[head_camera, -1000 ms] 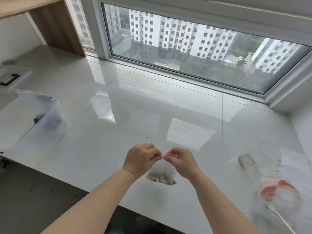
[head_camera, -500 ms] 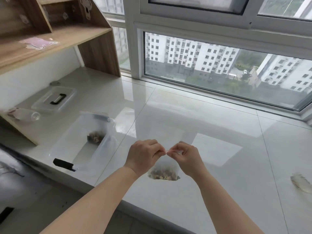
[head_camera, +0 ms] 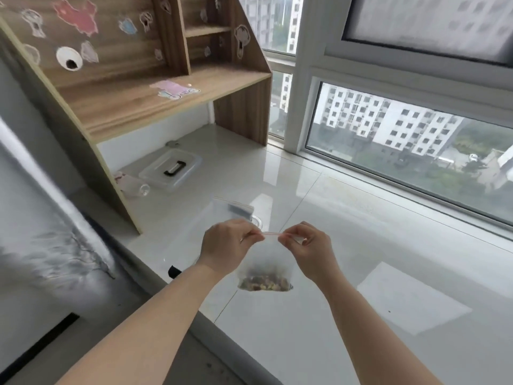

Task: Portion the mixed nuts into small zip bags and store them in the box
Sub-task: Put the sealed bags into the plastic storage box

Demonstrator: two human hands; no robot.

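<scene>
Head cam, 2 hands: L hand (head_camera: 229,245) & R hand (head_camera: 306,245) pinching 1 zip bag (head_camera: 265,262) top, 1 clear lid (head_camera: 170,170) behind.

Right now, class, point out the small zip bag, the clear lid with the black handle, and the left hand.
small zip bag (head_camera: 265,262), head view, clear middle panel.
clear lid (head_camera: 155,176), head view, flat top.
left hand (head_camera: 227,245), head view, back of hand.

High-rise flat, domestic room. Wide window (head_camera: 410,151) looks down on white apartment blocks and trees. Glossy white tiled sill-counter (head_camera: 361,245) runs directly below window. Wooden desktop shelf (head_camera: 155,95) left of window, covered in cartoon stickers. Clear lidded storage box (head_camera: 170,170) under shelf, left of window.
</scene>
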